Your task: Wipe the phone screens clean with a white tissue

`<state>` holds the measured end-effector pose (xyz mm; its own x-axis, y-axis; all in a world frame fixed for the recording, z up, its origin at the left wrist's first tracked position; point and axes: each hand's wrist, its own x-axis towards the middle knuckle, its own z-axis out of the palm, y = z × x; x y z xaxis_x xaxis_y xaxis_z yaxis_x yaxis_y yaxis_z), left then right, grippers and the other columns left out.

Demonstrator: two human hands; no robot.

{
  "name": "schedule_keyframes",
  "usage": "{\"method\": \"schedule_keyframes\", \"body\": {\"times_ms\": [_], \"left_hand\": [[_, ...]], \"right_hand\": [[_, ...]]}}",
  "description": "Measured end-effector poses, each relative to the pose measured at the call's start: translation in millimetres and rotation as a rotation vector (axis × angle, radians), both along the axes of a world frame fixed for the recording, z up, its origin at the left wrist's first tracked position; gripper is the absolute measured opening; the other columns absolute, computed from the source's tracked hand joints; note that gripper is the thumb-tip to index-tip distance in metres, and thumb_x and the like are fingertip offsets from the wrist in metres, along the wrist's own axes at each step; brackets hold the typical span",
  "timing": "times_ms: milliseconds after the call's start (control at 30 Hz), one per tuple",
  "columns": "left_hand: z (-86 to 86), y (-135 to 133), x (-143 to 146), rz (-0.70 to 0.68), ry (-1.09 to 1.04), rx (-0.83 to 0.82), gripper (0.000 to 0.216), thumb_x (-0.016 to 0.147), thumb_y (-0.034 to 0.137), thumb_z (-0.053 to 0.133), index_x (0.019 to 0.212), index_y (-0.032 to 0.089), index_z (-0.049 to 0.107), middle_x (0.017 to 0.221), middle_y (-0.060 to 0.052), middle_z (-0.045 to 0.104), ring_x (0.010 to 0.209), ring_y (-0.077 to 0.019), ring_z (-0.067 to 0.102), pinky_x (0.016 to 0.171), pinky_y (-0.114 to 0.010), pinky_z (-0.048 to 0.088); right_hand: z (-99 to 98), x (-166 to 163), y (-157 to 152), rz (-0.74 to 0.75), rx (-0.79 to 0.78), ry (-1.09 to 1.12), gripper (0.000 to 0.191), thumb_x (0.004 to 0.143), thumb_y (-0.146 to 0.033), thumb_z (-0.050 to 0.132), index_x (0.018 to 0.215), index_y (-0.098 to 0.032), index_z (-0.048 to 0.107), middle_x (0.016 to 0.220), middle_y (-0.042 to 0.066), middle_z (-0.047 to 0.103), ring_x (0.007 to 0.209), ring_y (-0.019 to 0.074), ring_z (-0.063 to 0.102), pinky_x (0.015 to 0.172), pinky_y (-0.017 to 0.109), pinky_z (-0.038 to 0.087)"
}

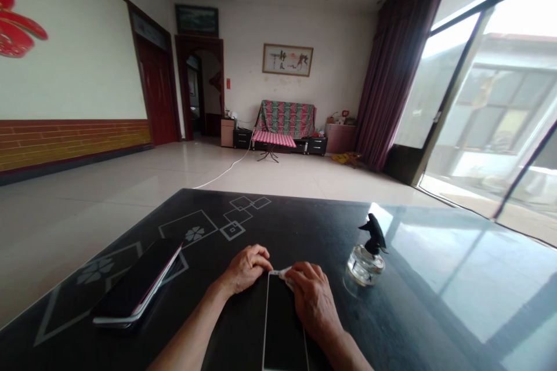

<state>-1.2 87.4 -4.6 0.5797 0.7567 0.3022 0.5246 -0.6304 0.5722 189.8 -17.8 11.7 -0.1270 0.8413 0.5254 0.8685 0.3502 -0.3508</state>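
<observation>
Head view: both hands were seen at the far end of a phone [282,330].
Left hand [246,268]: fingers were curled under and set against the phone's far left corner; a grip could not be confirmed.
Right hand [311,295]: a white wipe [285,273] was pinched at the phone's far edge.
Phone: laid flat, screen up, between the forearms, long axis run near to far.
Nearer hand: both were touching; the right was laid along its right edge.
Table [413,301]: dark, glossy.
Left: a cased phone [137,284] was laid well apart.
Right: a glass ornament [365,264] was stood near the right hand.
</observation>
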Motion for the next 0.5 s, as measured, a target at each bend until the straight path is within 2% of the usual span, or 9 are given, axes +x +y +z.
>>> {"method": "schedule_keyframes", "body": {"times_ms": [233,500], "left_hand": [[-0.2,0.1,-0.5,-0.014,0.003,-0.009,0.035,0.073,0.008,0.05,0.08,0.029,0.077,0.105,0.002,0.065,0.098,-0.0167,0.06,0.095,-0.027,0.042],[10.7,-7.1,-7.1,-0.088,0.067,-0.044,0.03,0.064,0.014,0.066,0.089,0.028,0.074,0.116,0.0,0.059,0.104,-0.0212,0.056,0.099,-0.033,0.04]], "right_hand": [[0.1,6.0,-25.0,0.056,-0.079,0.016,0.033,0.084,-0.006,0.045,0.096,-0.027,0.067,0.1,0.003,0.062,0.094,0.0186,0.052,0.084,0.033,0.04],[1.1,7.2,-46.6,0.059,-0.101,0.057,0.032,0.082,-0.004,0.047,0.094,-0.027,0.066,0.098,0.002,0.062,0.091,0.0178,0.053,0.082,0.031,0.041]]}}
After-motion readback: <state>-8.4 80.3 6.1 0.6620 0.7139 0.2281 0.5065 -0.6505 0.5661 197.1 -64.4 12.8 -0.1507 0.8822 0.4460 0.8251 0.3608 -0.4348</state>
